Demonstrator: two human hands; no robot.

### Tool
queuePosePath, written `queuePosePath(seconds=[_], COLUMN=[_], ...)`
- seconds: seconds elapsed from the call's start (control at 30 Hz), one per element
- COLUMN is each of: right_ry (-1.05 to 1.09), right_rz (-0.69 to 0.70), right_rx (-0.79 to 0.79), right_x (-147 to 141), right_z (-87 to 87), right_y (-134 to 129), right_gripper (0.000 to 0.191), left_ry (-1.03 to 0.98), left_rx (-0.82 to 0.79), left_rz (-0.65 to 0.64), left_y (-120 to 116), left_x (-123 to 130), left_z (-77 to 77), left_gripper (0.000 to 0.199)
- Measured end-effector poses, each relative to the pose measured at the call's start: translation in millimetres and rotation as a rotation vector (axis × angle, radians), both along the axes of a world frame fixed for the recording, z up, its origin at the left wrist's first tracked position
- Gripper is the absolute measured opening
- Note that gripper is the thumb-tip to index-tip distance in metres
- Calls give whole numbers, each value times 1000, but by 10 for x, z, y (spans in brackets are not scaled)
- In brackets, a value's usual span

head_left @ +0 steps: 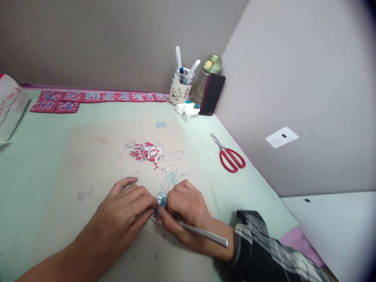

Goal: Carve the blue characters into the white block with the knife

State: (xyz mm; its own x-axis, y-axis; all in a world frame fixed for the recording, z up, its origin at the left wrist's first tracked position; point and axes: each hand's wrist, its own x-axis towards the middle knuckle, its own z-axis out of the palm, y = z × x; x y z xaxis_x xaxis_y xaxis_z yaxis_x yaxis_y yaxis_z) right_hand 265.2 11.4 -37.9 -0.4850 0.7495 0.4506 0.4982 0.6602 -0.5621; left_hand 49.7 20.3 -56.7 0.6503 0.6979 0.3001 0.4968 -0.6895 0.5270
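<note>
A small card (161, 198) with blue strokes of a written character lies on the mat in front of me. Its lower part shows red and white bits, and both hands partly cover it. My left hand (127, 205) is closed at the card's left edge, thumb and fingertips pinching and pressing it down. In my right hand (188, 209) a slim silver pen-shaped tool (210, 235) is gripped, its back end pointing to the lower right. The tool's tip is hidden behind my fingers at the card.
Red and white shavings (147, 152) are heaped beyond my hands. Red-handled scissors (232, 158) lie to the right. Red character tiles (108, 97) line the back, near a jar of markers (179, 88), crumpled tissue (187, 109), a phone (213, 94) and a green bottle (214, 62). A white bag (10, 105) stands left.
</note>
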Motion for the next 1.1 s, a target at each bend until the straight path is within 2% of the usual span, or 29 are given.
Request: queuePosePath(seconds=[0.17, 0.5, 0.7, 0.87, 0.9, 0.97, 1.03, 1.1], right_ry=[2, -8, 20, 97, 110, 111, 112, 149], right_rz=[-8, -45, -88, -123, -138, -158, -160, -157], right_rx=[-9, -180, -283, -411, -445, -503, -536, -578], right_x=[-1, -1, -9, -16, -15, -14, -17, -23], right_z=[-5, 56, 83, 128, 136, 152, 160, 157], right_y=[-2, 16, 11, 13, 13, 12, 15, 26], right_gripper=[36, 38, 38, 36, 35, 34, 32, 31], left_ry=[35, 153, 165, 125, 119, 97, 95, 94], left_rx=[113, 405, 355, 221, 174, 121, 100, 96], left_rz=[-4, 19, 52, 142, 165, 200, 201, 201], left_y=[-2, 99, 171, -6, -63, -162, -218, -226], left_x=[46, 97, -107, -60, -19, 70, 142, 180], left_z=[34, 52, 76, 29, 12, -26, -57, -77], left_gripper=[21, 26, 21, 14, 23, 53, 62, 57])
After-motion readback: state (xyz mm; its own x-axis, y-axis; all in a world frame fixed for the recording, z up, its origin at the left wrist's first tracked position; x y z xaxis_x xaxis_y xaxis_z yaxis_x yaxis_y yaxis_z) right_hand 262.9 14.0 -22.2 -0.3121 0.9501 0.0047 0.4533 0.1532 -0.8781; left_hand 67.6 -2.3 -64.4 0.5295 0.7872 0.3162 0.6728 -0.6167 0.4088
